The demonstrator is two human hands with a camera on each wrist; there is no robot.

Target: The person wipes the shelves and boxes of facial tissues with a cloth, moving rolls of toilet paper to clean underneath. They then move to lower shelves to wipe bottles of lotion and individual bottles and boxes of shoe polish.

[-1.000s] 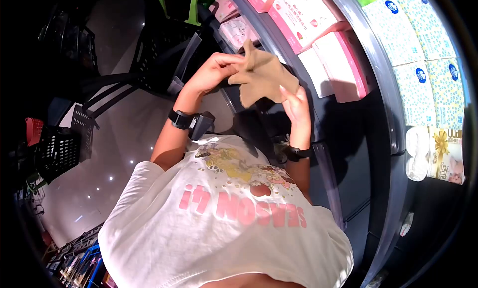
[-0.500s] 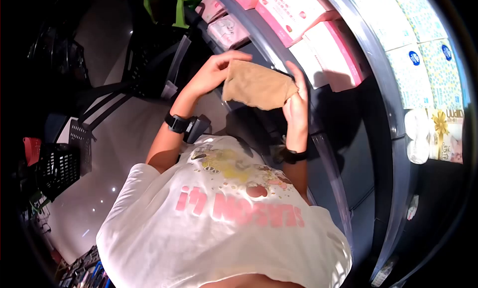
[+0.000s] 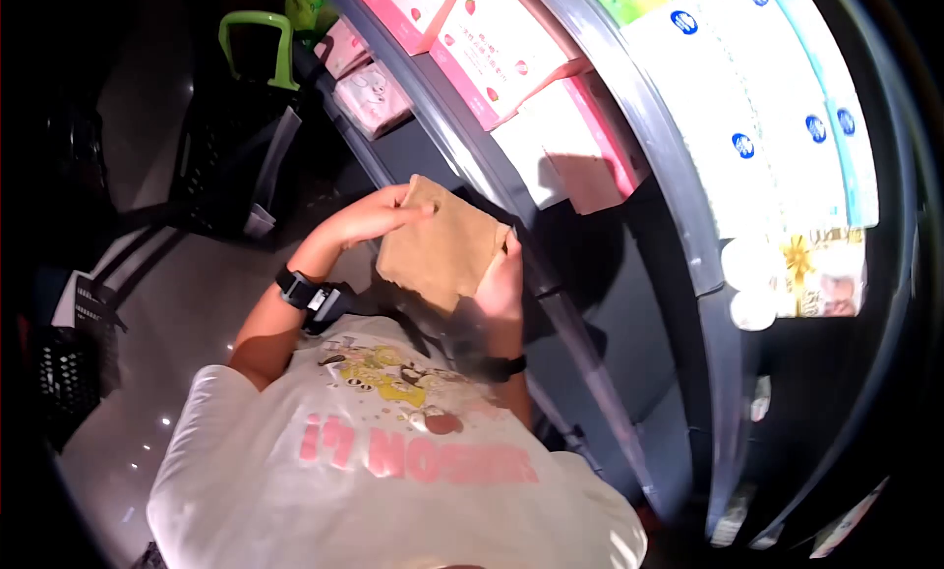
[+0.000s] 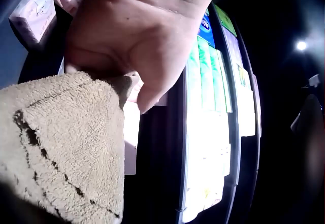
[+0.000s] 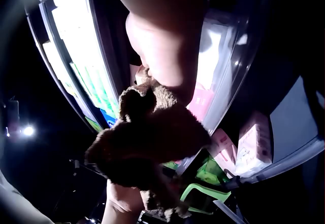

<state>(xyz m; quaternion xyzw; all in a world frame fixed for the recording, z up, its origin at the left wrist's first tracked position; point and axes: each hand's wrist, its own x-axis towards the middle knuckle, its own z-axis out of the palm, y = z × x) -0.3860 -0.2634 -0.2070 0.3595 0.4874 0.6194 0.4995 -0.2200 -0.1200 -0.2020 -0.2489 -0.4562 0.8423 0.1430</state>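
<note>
A folded tan cloth (image 3: pixel 442 254) is held up in front of the shelf (image 3: pixel 462 141), just short of its grey edge and below the pink boxes (image 3: pixel 492 48) stacked on it; the cloth is not seen to touch the shelf. The cloth's top corner is gripped by the left hand (image 3: pixel 379 215), the fingers curled over the fold on the side away from the shelf. The edge nearest the shelf is held by the right hand (image 3: pixel 500 279), with the thumb and fingers closed narrowly on the fabric, which is seen bunched under them in the right wrist view. A dark basket with a green handle (image 3: pixel 251 43) is seen on the floor beside the shelf.

The fold is judged to be kept only by these two grips at the edges. If either were eased, the layers could fall open or the cloth could drop towards the floor at the foot of the shelf. If the cloth were swung closer to the shelf, a pink box could be brushed and tipped off.
</note>
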